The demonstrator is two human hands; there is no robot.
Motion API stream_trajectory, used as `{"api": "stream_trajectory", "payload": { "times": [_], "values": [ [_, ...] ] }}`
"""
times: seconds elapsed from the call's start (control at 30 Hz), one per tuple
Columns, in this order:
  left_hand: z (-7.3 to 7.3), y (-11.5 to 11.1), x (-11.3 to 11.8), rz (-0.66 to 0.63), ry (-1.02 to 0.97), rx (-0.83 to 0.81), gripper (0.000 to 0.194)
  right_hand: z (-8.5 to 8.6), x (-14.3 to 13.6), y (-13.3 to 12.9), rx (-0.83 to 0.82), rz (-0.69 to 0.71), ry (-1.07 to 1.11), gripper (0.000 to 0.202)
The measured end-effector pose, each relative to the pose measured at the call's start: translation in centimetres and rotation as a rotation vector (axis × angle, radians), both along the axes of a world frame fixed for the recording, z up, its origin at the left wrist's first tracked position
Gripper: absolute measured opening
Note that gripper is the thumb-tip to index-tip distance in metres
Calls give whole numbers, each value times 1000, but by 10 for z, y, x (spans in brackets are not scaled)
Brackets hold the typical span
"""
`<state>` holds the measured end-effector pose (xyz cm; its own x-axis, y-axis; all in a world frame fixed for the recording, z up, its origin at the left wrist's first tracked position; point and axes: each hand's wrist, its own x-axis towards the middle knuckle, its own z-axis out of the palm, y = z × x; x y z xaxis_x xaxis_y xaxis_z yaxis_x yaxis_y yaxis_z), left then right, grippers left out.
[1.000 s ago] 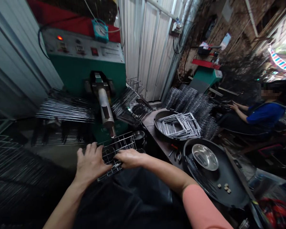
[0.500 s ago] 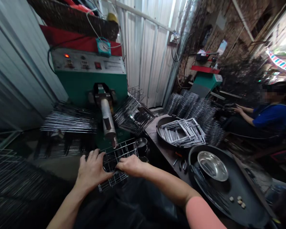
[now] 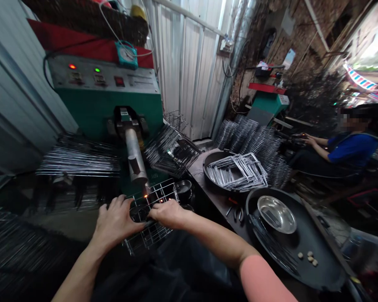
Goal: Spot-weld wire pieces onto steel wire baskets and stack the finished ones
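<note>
A wire basket of crossed metal wires is in front of me, under the tip of a spot welder's electrode arm. My left hand grips its left side, thumb pointing inward and fingers over the far edge. Closed on the wires nearer the middle is my right hand; its fingertips partly hide what they pinch. A small orange glow shows where the electrode tip meets the basket, with sparks close to my right hand. The green welder body rises behind, with a red and a green lamp lit.
Stacked wire panels lie left of the electrode, wire frames right of it. On the right bench are a black pan of rectangular frames, a large black tray with a metal bowl, and pliers. A person sits far right.
The green lamp on the welder has lit, and a glow with sparks has appeared at the electrode tip. The electrode now meets the basket. Both hands keep their hold; the view has shifted slightly.
</note>
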<state>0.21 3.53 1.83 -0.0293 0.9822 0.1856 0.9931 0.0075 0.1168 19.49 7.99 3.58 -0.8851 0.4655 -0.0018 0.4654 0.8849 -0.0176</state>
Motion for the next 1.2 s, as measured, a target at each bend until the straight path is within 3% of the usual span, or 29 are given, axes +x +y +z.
{"api": "stream_trajectory", "payload": {
  "times": [0.23,0.4,0.53,0.73,0.93,1.07,1.2],
  "values": [
    [7,10,-1,26,-23,4,70,1,-5,7,42,-38,3,17],
    [19,27,-6,101,-39,-148,68,8,-14,22,28,-85,38,19],
    [17,28,-6,100,-52,-142,75,2,-4,21,-4,-138,109,26],
    [13,38,-11,113,-57,-90,81,2,4,28,-25,-344,128,24],
    [22,55,-24,129,-109,-149,77,6,-14,43,-34,-342,149,27],
    [23,58,-26,116,-141,-167,75,1,-20,48,-89,-330,216,26],
    [25,60,-24,113,-158,-164,83,-7,-16,49,-147,-403,363,22]
  ]
}}
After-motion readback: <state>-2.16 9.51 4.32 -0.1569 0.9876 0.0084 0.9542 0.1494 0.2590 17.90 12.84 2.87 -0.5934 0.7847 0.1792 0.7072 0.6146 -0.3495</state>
